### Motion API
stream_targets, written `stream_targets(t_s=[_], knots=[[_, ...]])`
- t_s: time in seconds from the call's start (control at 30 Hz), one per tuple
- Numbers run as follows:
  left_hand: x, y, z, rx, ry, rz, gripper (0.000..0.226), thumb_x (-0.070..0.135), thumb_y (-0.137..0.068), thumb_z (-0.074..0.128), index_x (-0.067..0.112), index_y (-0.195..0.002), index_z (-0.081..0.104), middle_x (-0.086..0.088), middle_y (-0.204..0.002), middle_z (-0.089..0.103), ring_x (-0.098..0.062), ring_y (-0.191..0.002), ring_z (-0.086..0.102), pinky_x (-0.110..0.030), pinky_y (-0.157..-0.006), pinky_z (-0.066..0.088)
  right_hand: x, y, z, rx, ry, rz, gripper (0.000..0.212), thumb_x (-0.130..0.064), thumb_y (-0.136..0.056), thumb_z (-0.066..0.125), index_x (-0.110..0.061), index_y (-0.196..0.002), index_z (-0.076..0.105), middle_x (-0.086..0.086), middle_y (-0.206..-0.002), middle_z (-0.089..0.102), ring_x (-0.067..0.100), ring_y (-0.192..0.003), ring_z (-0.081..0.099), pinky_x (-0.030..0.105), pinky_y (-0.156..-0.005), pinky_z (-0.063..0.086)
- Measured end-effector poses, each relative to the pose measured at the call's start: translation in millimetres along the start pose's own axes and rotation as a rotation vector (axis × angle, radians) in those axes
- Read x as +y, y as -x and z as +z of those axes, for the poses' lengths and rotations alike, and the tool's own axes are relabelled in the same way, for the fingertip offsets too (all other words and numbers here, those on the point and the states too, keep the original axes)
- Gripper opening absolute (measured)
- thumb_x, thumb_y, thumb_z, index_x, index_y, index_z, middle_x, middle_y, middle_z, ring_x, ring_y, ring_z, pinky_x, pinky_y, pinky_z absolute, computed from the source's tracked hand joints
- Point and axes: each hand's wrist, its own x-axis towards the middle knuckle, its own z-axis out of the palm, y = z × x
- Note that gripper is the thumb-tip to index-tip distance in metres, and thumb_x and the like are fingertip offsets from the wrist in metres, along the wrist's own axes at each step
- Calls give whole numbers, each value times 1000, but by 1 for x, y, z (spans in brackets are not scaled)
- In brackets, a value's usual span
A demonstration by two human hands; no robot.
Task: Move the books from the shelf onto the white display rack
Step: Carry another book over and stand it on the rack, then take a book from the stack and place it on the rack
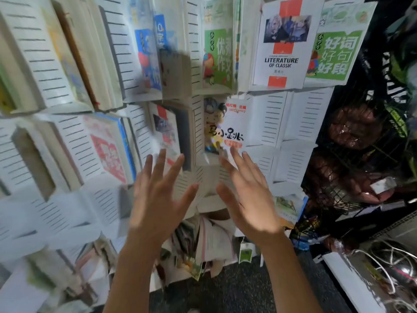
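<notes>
Blurred books [167,129] behind spread hands [203,195]

Counted in view:

- Hands: two, the left hand [158,197] and the right hand [246,193], both with fingers spread and holding nothing.
- White display rack [277,118]: one, made of slotted pockets.
- Green-covered books in the top row: two, one green book [217,57] at centre and a second green book [336,53] at far right.
- White book [281,41] titled "Literature of Classic": one, between the two green ones.
- Cartoon book [228,129] in the row below: one.
- Blue book [147,59]: one (blurred; further books to the left and at the bottom cannot be counted reliably).
</notes>
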Motion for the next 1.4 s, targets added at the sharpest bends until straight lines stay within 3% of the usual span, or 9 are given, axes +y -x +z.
stream_targets(t_s=[0.13, 0.3, 0.53, 0.7, 0.83, 0.97, 1.07, 1.4], knots=[[-4, 69, -20, -41, -47, -146, 84, 84, -81, 11, 44, -155, 16, 7, -166, -3, -17, -153, -7, -48, -124, 4, -27, 48, 15, -52, -136, -14, 75, -78, -90, 8, -41, -154, 21, -21, -164, -1, 5, -151, -10, 53, -123, 8], [-24, 150, -48, 2, -10, -312, 80, 82, -81, 19, 46, -153, 22, 13, -164, 2, -9, -151, -9, -47, -124, 6, -66, 92, 39, -144, -215, -87, 77, -77, -90, 5, -39, -155, 21, -18, -164, 2, 8, -152, -4, 42, -123, 3], [-41, 220, -108, 129, -73, -415, 81, 76, -83, 25, 37, -153, 31, 4, -165, 8, -20, -153, 0, -48, -122, 9, -136, 124, 53, -179, -388, -222, 61, -61, -96, 30, -35, -152, 34, -11, -164, 16, 9, -152, 7, 44, -123, 16], [-61, 275, -154, 219, -96, -474, 78, 80, -86, 22, 42, -154, 27, 7, -166, 7, -14, -153, -4, -39, -123, 6, -195, 138, 78, -226, -341, -331, 72, -75, -93, 10, -39, -154, 25, -17, -164, 8, 6, -152, -2, 47, -122, 16], [-91, 323, -194, 271, -140, -498, 77, 78, -90, 22, 36, -155, 29, -2, -166, 13, -19, -154, 2, -44, -124, 13, -260, 159, 89, -298, -373, -396, 70, -75, -92, 14, -42, -154, 21, -23, -163, 1, 0, -150, -8, 42, -124, 11], [-127, 380, -245, 341, -130, -549, 76, 77, -90, 24, 38, -155, 26, 2, -166, 11, -14, -154, 0, -39, -124, 10, -340, 185, 106, -350, -443, -430, 65, -67, -94, 20, -41, -154, 25, -23, -163, 4, 1, -150, -3, 41, -124, 12], [-159, 426, -293, 383, -148, -594, 76, 78, -90, 23, 39, -155, 25, 4, -167, 10, -14, -154, -1, -44, -124, 12, -409, 207, 125, -378, -471, -459, 67, -68, -92, 21, -41, -153, 26, -21, -163, 5, 0, -150, -3, 41, -124, 11], [-247, 548, -439, 510, -241, -665, 77, 78, -86, 22, 42, -154, 26, 3, -166, 10, -17, -154, -1, -46, -124, 12, -612, 266, 181, -275, -521, -686, 67, -60, -94, 28, -27, -150, 39, -2, -163, 23, 19, -151, 19, 50, -117, 29]])
